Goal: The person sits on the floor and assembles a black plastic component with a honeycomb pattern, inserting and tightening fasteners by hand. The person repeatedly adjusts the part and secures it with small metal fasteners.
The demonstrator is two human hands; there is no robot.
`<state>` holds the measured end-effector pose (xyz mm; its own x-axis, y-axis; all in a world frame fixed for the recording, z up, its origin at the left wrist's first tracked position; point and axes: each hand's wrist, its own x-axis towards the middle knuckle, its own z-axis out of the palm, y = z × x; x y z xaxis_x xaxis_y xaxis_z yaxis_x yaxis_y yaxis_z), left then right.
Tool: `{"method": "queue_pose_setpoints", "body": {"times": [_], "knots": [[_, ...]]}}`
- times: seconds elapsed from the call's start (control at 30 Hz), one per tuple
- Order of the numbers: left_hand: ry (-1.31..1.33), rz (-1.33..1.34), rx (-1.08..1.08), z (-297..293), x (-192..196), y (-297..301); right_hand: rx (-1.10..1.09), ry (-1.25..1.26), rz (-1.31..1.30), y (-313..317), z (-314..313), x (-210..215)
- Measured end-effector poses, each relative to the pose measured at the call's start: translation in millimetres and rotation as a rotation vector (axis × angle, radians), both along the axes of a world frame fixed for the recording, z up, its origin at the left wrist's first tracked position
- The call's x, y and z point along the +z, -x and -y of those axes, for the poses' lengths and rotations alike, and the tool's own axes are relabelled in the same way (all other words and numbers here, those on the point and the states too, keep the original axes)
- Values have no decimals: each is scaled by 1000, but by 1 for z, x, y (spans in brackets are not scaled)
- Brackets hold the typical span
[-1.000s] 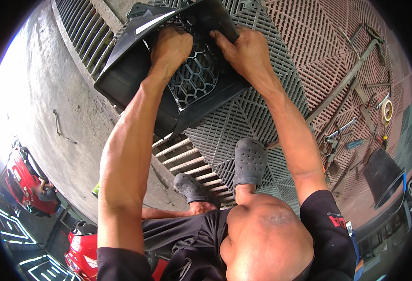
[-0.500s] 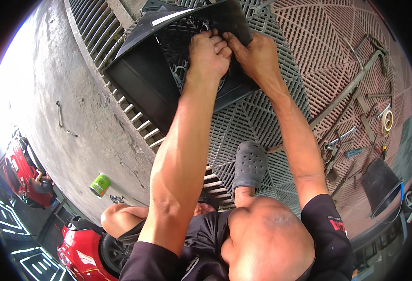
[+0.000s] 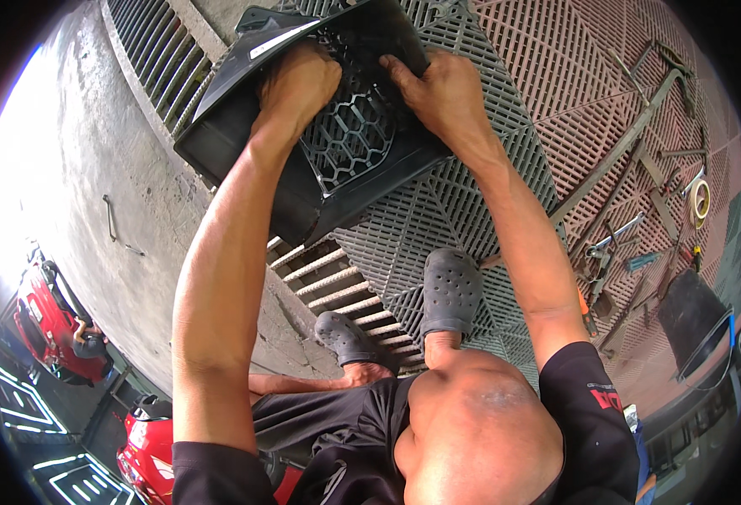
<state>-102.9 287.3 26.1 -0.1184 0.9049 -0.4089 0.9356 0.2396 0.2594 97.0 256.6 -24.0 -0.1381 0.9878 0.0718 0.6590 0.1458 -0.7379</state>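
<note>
A black plastic housing [image 3: 282, 202] with a honeycomb grille [image 3: 349, 139] in its floor is tilted at the top of the view. My left hand [image 3: 301, 80] reaches inside it, against the left part of the grille. Its fingers are curled, and whatever they may hold is hidden. My right hand [image 3: 448, 91] grips the housing's right wall, with the thumb over the inner side and the fingers behind it. A pale label strip [image 3: 282, 40] runs along the upper left edge.
Grey and red slotted floor tiles [image 3: 573, 109] lie beside a metal drain grate [image 3: 320, 278] and concrete. Long bars [image 3: 631, 147], hand tools, a tape roll [image 3: 701, 199] and a black flat panel [image 3: 689, 324] lie right. A wrench [image 3: 109, 217] rests left. Red vehicles and a person appear lower left.
My left hand has moved left, away from my right hand, uncovering the grille's middle. The housing and my right hand have shifted slightly left. The green can is no longer visible.
</note>
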Motion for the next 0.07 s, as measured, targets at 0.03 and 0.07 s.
{"method": "queue_pose_setpoints", "body": {"times": [0.03, 0.07], "knots": [[44, -10, -40, -7, -1, 2, -2, -17, 15, -1, 0, -1], [45, -7, -43, -8, -5, 2, -3, -35, 30, -1, -1, -3]]}}
